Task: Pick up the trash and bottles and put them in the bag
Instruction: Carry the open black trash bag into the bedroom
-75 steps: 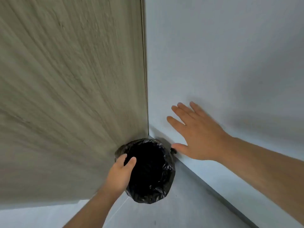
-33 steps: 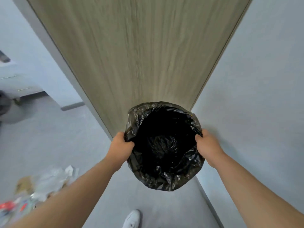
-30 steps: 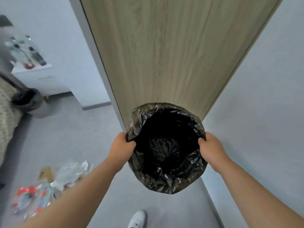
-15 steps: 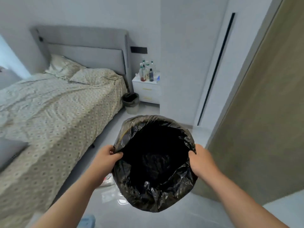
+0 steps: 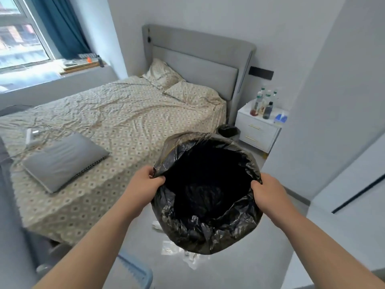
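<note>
While the wooden door that filled the right side half a second ago has gone from view, the bed (image 5: 125,122) is now seen across the left and centre, and a window (image 5: 18,38) has come in at the far left. The black bag (image 5: 208,230) is kept in the same two-handed grip, in the air at near centre. Its rim is pinched by the left hand (image 5: 143,182) on the left side, thumb curled over the edge, and is clenched by the right hand (image 5: 268,192) on the right, so that the mouth is stretched wide and round. Both forearms are reached forward from the near corners. The bag is of thin, glossy, crinkled plastic, dark inside. Below it, on the pale grey floor (image 5: 260,268), clear crumpled trash (image 5: 173,248) is partly hidden. At the far right, plastic bottles (image 5: 262,103) are stood upright on a white nightstand (image 5: 256,130), with a small lined bin (image 5: 228,130) just beside it. The bed is covered by a wrinkled patterned sheet, and a flat grey cushion (image 5: 60,161) is laid on its near left.
</note>
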